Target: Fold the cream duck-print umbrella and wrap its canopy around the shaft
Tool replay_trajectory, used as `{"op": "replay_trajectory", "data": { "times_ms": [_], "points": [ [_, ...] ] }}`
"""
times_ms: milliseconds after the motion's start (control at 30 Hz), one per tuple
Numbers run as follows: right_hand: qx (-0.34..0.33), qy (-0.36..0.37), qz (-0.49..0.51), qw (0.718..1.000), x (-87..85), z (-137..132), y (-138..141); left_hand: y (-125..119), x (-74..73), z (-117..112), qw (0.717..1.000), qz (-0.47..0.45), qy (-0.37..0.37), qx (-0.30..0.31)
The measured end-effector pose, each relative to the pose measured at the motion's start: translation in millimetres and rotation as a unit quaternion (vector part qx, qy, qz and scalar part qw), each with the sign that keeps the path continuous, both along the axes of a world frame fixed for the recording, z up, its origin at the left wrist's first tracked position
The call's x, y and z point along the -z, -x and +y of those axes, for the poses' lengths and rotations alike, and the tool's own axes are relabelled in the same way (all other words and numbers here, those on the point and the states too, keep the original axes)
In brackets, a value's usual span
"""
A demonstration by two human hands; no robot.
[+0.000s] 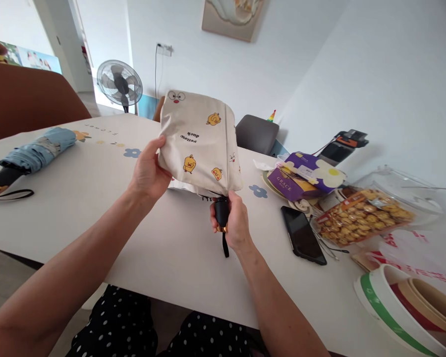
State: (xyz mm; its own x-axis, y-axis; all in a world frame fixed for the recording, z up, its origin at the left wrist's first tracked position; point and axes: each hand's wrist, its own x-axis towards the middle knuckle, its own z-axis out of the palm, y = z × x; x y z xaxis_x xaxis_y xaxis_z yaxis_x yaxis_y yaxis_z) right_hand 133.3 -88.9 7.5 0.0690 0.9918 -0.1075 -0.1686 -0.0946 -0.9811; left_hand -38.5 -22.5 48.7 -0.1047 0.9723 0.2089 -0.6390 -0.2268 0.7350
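A collapsed cream umbrella (202, 141) with yellow duck prints is held up above the white table, its folds loose and flat. My left hand (151, 171) grips the left edge of its fabric, thumb on the near face and the other fingers hidden behind. Closed around the short black handle at the bottom is my right hand (236, 220). A black wrist strap (225, 245) dangles below that handle. On the left part of the table lies a light-blue folded umbrella (40, 151) with a black handle.
Along the table's right side are a black phone (304, 235), a purple tissue box (305, 174), a bag of round snacks (364, 215) and several rolls of tape (397, 307). Chairs (33, 99) stand around the table (163, 253). A fan (120, 84) stands beyond it.
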Motion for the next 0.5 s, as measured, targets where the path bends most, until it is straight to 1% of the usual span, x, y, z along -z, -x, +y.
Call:
{"op": "replay_trajectory", "data": {
  "times_ms": [67, 133, 167, 233, 300, 333, 367, 433, 500],
  "points": [
    [0.006, -0.01, -0.011, 1.0, 1.7, 0.1, -0.5, 2.3, -2.9, -1.7, 0.999, -0.011, -0.027, 0.02],
    [0.011, -0.02, -0.023, 0.999, 4.0, 0.1, -1.2, 1.7, -0.3, -2.1, 0.998, -0.014, -0.029, 0.048],
    [0.013, -0.025, -0.028, 0.999, 5.0, 0.0, -1.4, -0.3, 3.3, -2.0, 0.997, -0.011, -0.019, 0.071],
    [0.017, -0.04, -0.033, 0.999, 6.2, -0.3, -1.6, -7.6, 12.9, -2.5, 0.99, 0.007, 0.011, 0.14],
    [0.02, -0.054, -0.039, 0.998, 6.3, -0.7, -1.6, -17.2, 22.6, -4.3, 0.976, 0.049, 0.028, 0.209],
    [0.021, -0.06, -0.043, 0.997, 6.0, -0.9, -1.6, -21.7, 26.5, -5.7, 0.971, 0.076, 0.026, 0.223],
    [0.023, -0.063, -0.047, 0.997, 5.5, -1.0, -1.6, -25.5, 29.6, -7.2, 0.971, 0.104, 0.018, 0.216],
    [0.023, -0.068, -0.059, 0.996, 4.7, -1.2, -1.4, -29.8, 33.7, -9.4, 0.975, 0.157, -0.002, 0.155],
    [0.023, -0.074, -0.071, 0.994, 4.2, -1.5, -1.0, -30.0, 36.3, -10.0, 0.979, 0.18, -0.015, 0.096]
  ]
}}
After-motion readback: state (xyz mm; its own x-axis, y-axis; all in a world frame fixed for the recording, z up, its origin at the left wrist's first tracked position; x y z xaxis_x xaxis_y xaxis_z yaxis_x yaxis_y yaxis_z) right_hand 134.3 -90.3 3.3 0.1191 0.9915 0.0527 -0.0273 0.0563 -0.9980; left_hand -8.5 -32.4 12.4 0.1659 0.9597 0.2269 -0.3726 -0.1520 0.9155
